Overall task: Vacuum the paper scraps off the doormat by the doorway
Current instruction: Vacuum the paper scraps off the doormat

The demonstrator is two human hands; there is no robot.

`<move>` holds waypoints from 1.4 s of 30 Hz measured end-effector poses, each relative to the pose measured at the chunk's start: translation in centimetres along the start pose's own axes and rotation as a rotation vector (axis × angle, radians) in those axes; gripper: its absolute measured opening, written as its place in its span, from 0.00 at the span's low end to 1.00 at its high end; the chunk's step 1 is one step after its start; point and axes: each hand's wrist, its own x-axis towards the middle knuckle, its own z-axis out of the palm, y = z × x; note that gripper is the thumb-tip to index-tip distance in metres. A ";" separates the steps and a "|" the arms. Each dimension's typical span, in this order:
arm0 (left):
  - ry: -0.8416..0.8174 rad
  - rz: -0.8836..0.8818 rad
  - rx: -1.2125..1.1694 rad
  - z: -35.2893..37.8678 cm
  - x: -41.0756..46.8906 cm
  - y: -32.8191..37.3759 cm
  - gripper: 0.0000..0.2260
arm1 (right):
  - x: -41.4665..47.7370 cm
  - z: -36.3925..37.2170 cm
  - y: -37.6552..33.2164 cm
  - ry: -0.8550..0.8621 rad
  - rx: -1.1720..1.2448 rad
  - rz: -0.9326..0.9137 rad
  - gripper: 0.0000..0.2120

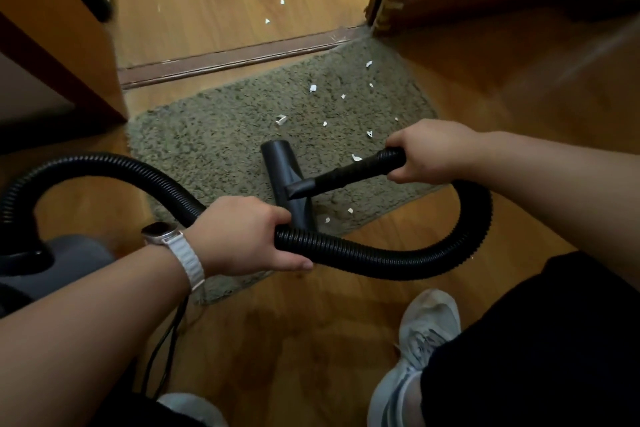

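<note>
Head view: left hand [249, 236] and right hand [433, 153] grip hose [381, 261] over doormat [214, 135].

Rough, shaggy cloth-pile doormat [214, 139], thin white torn paper scraps [281, 119], black ribbed plastic hose [381, 262] with a faint sheen, smooth matt black plastic nozzle [277, 163], glossy wood-grain floor [277, 340], pale woven cloth watch strap [188, 263], light mesh-cloth sneaker [427, 326]

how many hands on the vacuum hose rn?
2. The left hand grips the ribbed vacuum hose at the near edge of the doormat. The right hand grips its stiff end leading to the floor nozzle. Neither is hidden.
</note>
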 end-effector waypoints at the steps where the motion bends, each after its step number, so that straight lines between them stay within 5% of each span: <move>1: -0.002 0.008 0.002 0.1 0.1 -0.1 0.32 | -0.2 0.2 -0.1 0.007 0.003 0.000 0.08; 12: 0.005 0.096 -0.036 0.2 0.5 -2.3 0.37 | -3.0 2.9 2.4 -0.052 0.175 0.143 0.07; 19: -0.010 0.076 -0.011 -0.1 1.7 0.1 0.28 | -4.6 4.6 4.5 -0.050 0.211 0.182 0.07; 31: 0.000 0.058 -0.021 0.8 3.4 3.4 0.31 | -6.0 6.0 7.9 -0.068 0.169 0.296 0.10; 42: -0.012 0.052 0.035 0.7 4.2 3.1 0.29 | -4.6 5.8 6.1 -0.066 0.170 0.183 0.09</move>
